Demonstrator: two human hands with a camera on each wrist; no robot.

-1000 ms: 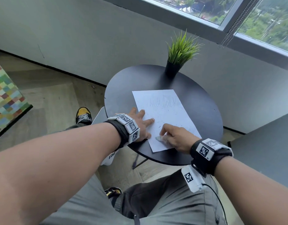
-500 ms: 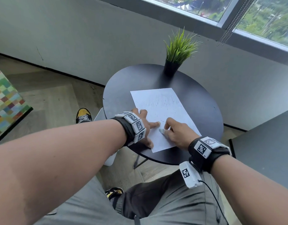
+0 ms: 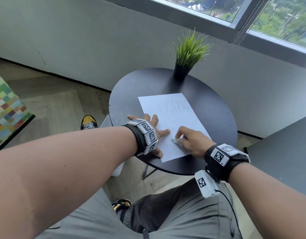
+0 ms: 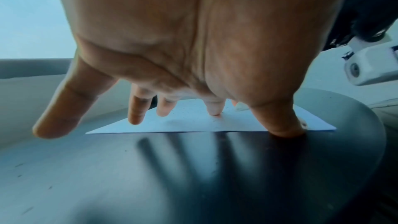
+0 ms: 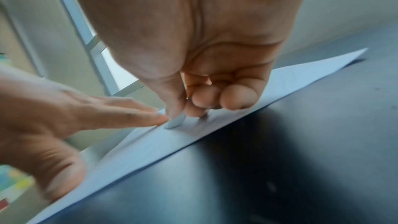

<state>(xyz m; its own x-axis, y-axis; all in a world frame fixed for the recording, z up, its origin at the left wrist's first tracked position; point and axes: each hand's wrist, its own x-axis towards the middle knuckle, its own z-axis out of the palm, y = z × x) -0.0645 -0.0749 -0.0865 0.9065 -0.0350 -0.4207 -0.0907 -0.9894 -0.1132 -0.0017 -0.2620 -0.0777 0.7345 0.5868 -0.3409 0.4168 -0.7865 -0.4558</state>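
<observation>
Eraser (image 3: 175, 140) (pinched by right hand (image 3: 192, 144)) rests on paper (image 3: 173, 114).

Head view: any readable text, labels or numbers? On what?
None readable.
Left wrist band, right wrist band: coded square markers; tiny print beside them too small to read.
Paper: faint scribbles, no letters.
Eraser: no print visible.

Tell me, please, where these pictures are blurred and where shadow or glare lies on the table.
Head view: sharp, lit by daylight from the window. Left wrist view: finger shadows of the left hand on the glossy black table, foreground soft. Right wrist view: paper and eraser blurred.
</observation>
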